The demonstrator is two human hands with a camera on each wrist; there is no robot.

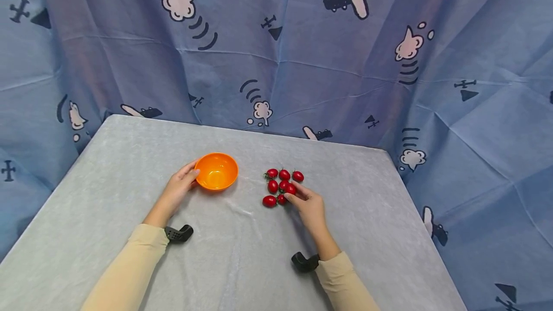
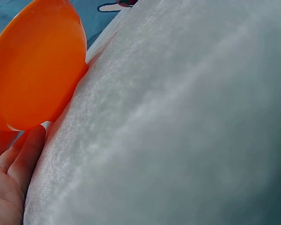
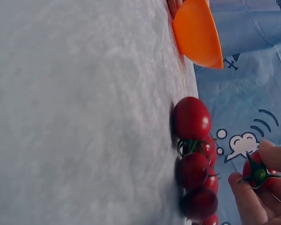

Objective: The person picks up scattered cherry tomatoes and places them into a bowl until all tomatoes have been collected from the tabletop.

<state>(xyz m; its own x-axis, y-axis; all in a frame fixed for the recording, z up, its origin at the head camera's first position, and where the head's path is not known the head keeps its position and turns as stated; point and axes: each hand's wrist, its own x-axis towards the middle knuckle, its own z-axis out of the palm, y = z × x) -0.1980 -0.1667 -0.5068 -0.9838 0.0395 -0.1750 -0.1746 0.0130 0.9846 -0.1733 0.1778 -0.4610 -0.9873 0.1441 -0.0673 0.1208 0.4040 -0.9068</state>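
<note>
An empty orange bowl (image 1: 216, 171) sits on the grey table (image 1: 129, 167). My left hand (image 1: 183, 184) rests against the bowl's left side, fingers straight along its wall; the left wrist view shows those fingers (image 2: 18, 154) touching the orange bowl (image 2: 35, 65). Several red cherry tomatoes (image 1: 278, 186) lie in a cluster right of the bowl. My right hand (image 1: 302, 198) pinches one cherry tomato (image 1: 291, 189) at the cluster's near right. In the right wrist view that pinched tomato (image 3: 258, 172) sits between fingertips, clear of the other tomatoes (image 3: 192, 154).
A blue cloth printed with planes and clouds (image 1: 302, 52) hangs behind and around the table. The table's back edge (image 1: 259, 133) runs just beyond the bowl and tomatoes. Black wrist mounts (image 1: 179, 233) sit at both cuffs.
</note>
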